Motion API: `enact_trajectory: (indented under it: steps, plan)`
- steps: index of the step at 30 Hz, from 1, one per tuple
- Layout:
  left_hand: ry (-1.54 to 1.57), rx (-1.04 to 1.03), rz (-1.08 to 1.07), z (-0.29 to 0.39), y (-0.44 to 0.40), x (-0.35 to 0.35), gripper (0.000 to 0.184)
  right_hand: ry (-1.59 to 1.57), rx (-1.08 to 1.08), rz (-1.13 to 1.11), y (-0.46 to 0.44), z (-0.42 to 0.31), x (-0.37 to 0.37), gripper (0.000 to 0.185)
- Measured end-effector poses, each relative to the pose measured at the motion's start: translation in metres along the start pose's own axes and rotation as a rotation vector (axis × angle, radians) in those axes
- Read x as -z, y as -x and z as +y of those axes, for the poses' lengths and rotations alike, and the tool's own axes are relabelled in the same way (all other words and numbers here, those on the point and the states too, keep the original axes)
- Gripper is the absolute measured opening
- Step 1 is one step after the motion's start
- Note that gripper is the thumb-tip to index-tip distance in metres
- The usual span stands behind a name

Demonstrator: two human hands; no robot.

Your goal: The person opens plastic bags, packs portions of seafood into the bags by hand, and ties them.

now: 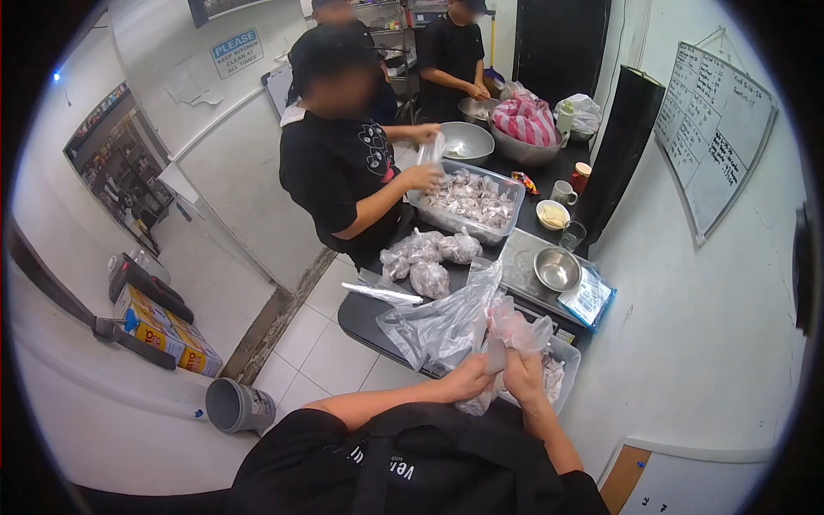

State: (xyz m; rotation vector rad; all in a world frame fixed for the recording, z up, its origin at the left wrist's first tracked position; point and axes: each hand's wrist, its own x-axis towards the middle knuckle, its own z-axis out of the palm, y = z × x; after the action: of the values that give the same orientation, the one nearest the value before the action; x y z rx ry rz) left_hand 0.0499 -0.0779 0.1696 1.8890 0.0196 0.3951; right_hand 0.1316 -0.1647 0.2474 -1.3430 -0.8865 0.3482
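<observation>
Close to my body, my left hand [469, 378] and my right hand [524, 376] are both closed around a clear plastic bag [518, 330]. Its loose top puffs up above my fingers, and its filled lower part hangs below my left hand. What fills it is hard to make out. Just beyond my hands, a plastic tub [565, 354] with small wrapped pieces is partly hidden. Flat clear plastic bags [438, 319] lie on the black table left of my hands. Several filled, tied bags [429, 280] are grouped farther back.
Across the table corner, a co-worker [339, 154] handles a plastic bag over a large clear tub [468, 232] of packed pieces. A scale with a metal bowl [557, 269] and a blue packet [589, 297] sits right. A grey bucket [240, 406] stands on the floor.
</observation>
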Motion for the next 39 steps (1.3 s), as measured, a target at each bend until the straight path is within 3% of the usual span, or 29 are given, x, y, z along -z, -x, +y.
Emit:
enact_trajectory:
  steps: [4,7,9,13,15,18,22,25,27,30,31,32,33,34,37,39]
  plan:
    - [0.048,0.159,-0.128,0.013,0.0,0.01,0.013,0.178,0.163,0.015,-0.008,-0.025,0.011,0.02]
    - [-0.11,0.1,-0.138,-0.006,-0.001,0.002,0.013,-0.115,-0.097,0.179,-0.008,-0.037,0.001,0.021]
    - [-0.127,-0.218,0.077,-0.005,-0.006,-0.002,0.013,-0.038,-0.048,0.216,-0.009,-0.032,-0.001,0.023]
    - [-0.152,-0.284,0.024,0.004,-0.012,0.0,0.018,0.052,0.141,0.177,-0.012,-0.044,-0.007,0.029]
    - [0.119,0.011,-0.093,0.003,-0.016,0.001,0.021,0.066,0.219,0.148,-0.015,-0.05,-0.011,0.031]
    - [0.091,-0.112,-0.144,0.011,-0.017,0.0,0.022,0.011,0.225,0.215,-0.02,-0.056,-0.01,0.028]
    - [0.223,0.043,-0.266,0.01,-0.014,-0.006,0.021,0.052,0.17,0.204,-0.029,-0.059,0.004,0.023]
    - [0.275,0.047,-0.234,0.013,-0.016,-0.011,0.024,-0.197,-0.019,0.214,-0.03,-0.064,0.007,0.017]
    - [0.128,-0.049,-0.223,0.013,-0.02,-0.011,0.026,-0.298,-0.006,0.22,-0.033,-0.071,0.011,0.017]
    - [0.121,0.015,-0.214,0.022,-0.021,-0.01,0.024,-0.405,-0.004,0.215,-0.035,-0.069,0.02,0.016]
    - [0.027,-0.313,-0.252,0.022,-0.028,-0.006,0.02,-0.521,-0.035,0.215,-0.036,-0.063,0.024,0.015]
    - [0.012,-0.31,-0.241,0.024,-0.026,-0.005,0.02,-0.637,-0.07,0.214,-0.038,-0.059,0.026,0.015]
    - [0.167,-0.132,-0.271,0.04,-0.025,-0.002,0.017,-0.578,-0.032,0.247,-0.042,-0.062,0.025,0.027]
    - [0.326,0.045,-0.3,0.049,-0.024,-0.002,0.015,-0.585,-0.029,0.237,-0.043,-0.063,0.027,0.027]
    - [0.251,0.086,-0.339,0.042,-0.026,0.003,0.012,-0.88,-0.034,0.209,-0.048,-0.069,0.04,0.037]
    - [0.221,0.138,-0.379,0.044,-0.032,0.008,0.012,-0.884,-0.007,0.252,-0.053,-0.068,0.048,0.035]
